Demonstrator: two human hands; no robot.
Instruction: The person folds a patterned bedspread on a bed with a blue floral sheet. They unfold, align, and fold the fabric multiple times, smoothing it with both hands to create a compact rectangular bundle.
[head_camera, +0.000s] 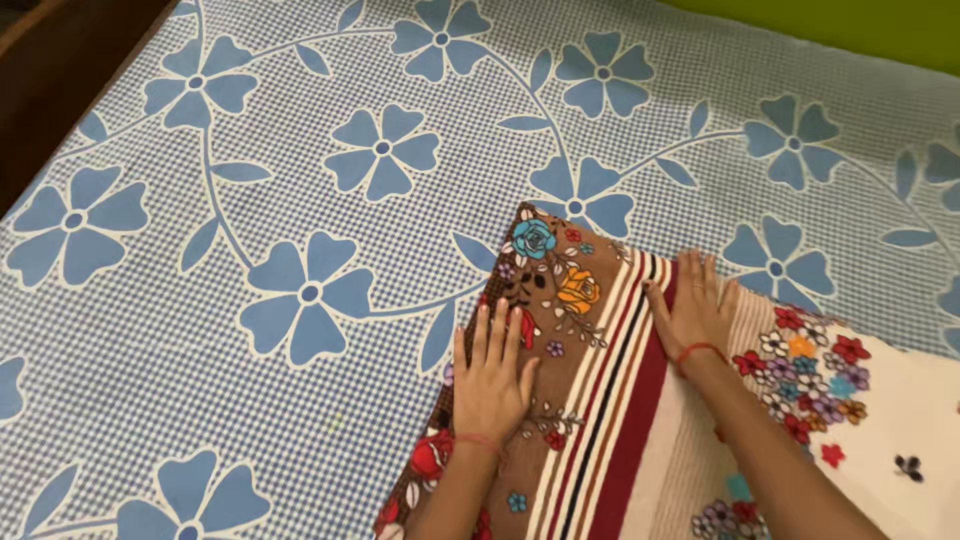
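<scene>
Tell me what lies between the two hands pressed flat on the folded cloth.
In the head view, between the left hand and the right hand lies only the folded cloth itself: its brown flowered border and its maroon, black and cream stripes. Nothing else sits there.

The folded brown cloth with printed flowers and red, black and cream stripes (600, 400), at the lower middle of the frame, looks like soft matt woven cotton, smooth where it lies flat, and its cream part at the lower right shows a fine ribbed weave. The blue-and-white checked bedsheet with large blue flowers (300, 200) filling most of the frame is matt cloth too, with a fine grid print. A thin red thread band (700, 350) circles one wrist.
</scene>
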